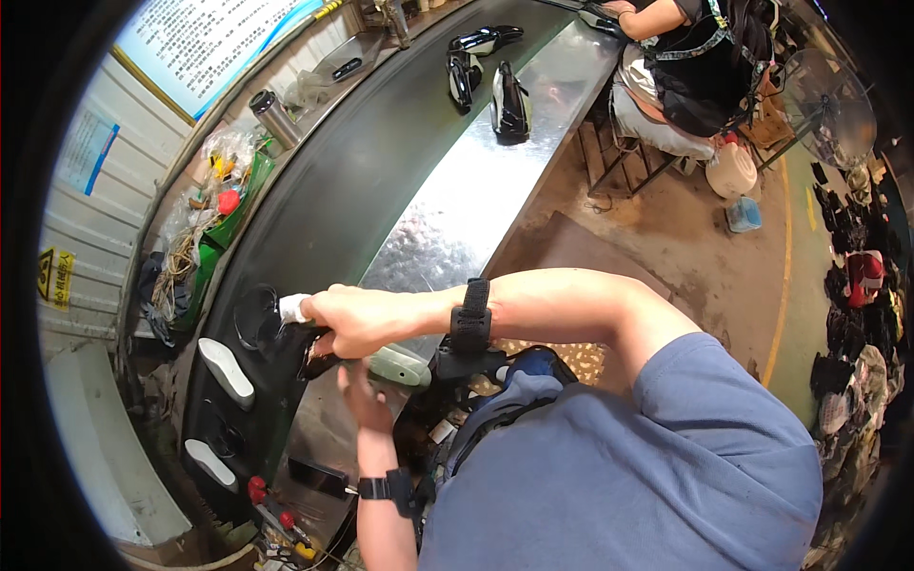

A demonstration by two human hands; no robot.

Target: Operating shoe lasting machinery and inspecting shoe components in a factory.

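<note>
My right hand reaches across from the right, its fingers bent around a dark, glossy shoe upper. A white wrapping covers one fingertip of that hand. Just below it a pale green shoe last sticks out toward my body, partly hidden by my hands. My left hand comes up from the lower edge beside the last; it is smeared by motion, so its grip is unclear. Beyond my right fingers lies a black shoe piece. Two white soles rest on the dark belt to the left.
The dark belt runs away beside a shiny metal tabletop. Several black shoes stand at its far end, near another person. A steel flask and a green bin line the left. Red-handled tools lie near the front.
</note>
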